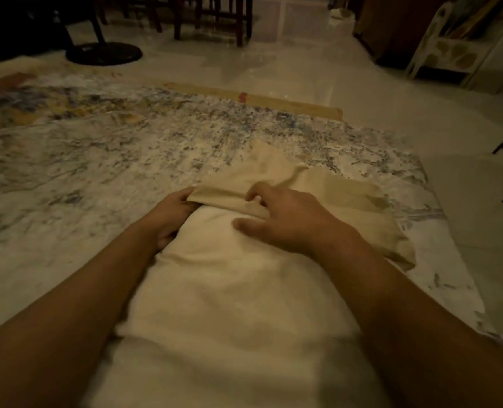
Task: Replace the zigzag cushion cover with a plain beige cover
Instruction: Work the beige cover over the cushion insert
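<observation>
A bare white cushion insert (229,290) lies lengthwise on the rug in front of me. The plain beige cover (318,184) lies crumpled past its far end, its open edge drawn over the insert's far corners. My left hand (170,213) grips the insert's far left corner, with the fingertips tucked under the cover's edge. My right hand (279,219) pinches the cover's edge on top of the insert, thumb spread toward me. No zigzag cover is in view.
A mottled blue and grey rug (126,148) covers the glossy tile floor (303,69). A black fan base (104,54) and dark chair legs (240,22) stand at the back. A white shelf unit (450,51) is at the back right.
</observation>
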`<state>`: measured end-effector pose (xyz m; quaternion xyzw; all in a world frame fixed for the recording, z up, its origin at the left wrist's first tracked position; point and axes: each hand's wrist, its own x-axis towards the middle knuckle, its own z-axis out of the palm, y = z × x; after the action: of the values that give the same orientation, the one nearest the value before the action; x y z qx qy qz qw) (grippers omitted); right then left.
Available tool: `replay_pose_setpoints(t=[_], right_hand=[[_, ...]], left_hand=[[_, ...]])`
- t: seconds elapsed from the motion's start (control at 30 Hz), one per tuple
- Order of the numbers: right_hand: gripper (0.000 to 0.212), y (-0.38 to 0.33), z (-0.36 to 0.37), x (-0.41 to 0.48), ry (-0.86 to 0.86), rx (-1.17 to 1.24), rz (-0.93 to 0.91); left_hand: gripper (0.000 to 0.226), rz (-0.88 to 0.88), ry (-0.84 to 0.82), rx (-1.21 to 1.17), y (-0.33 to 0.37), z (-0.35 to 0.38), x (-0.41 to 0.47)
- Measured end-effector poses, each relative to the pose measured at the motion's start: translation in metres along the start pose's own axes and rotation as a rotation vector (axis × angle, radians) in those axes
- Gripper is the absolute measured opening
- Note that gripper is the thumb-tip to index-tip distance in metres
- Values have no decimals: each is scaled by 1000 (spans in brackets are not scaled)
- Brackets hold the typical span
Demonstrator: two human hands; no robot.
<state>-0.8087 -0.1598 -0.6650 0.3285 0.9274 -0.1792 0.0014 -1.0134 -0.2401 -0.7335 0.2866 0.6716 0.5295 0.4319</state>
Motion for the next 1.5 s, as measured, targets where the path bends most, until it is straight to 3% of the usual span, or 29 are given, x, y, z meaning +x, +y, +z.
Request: replay_pose_setpoints(t=[0.07,0.13,0.3,0.4,0.57,0.67,0.77,0.9,1.03,1.2,1.3,1.4,1.5], right_hand=[[72,-23,20,22,-50,-16,23],[78,-41,45,31,17,4,37],[65,-45,73,26,227,-70,107],[53,-43,73,28,262,-151,145],[39,-45,73,34,306,-247,131],[32,-45,71,36,315,-268,114],[26,-48,71,41,326,-278,58],[7,-47,82,33,587,-176,-103],[6,-36,92,25,721,-182,-134],[16,-28,90,23,638,-180,-12],[17,-23,85,19,624,-114,102],[16,-21,85,15,674,-134,144],[17,-18,86,9,802,-166,161]], left_hand=[[20,-92,96,-61,-1,-9,4],[22,-159,128,-90,-1,-18,3],[14,-197,60,-300,-10,-26,-4],[15,-154,116,-166,-16,-29,6],[10,-2,350,161,-32,-29,24],[11,79,356,295,-40,-29,28],[15,146,325,272,-48,-31,36],[32,242,367,157,-49,-31,36],[34,351,328,339,-58,-32,33],[13,31,155,224,-50,-40,15],[17,-118,24,124,-46,-45,-5],[17,-194,-51,5,-50,-47,-15],[8,-111,82,176,-51,-42,-18]])
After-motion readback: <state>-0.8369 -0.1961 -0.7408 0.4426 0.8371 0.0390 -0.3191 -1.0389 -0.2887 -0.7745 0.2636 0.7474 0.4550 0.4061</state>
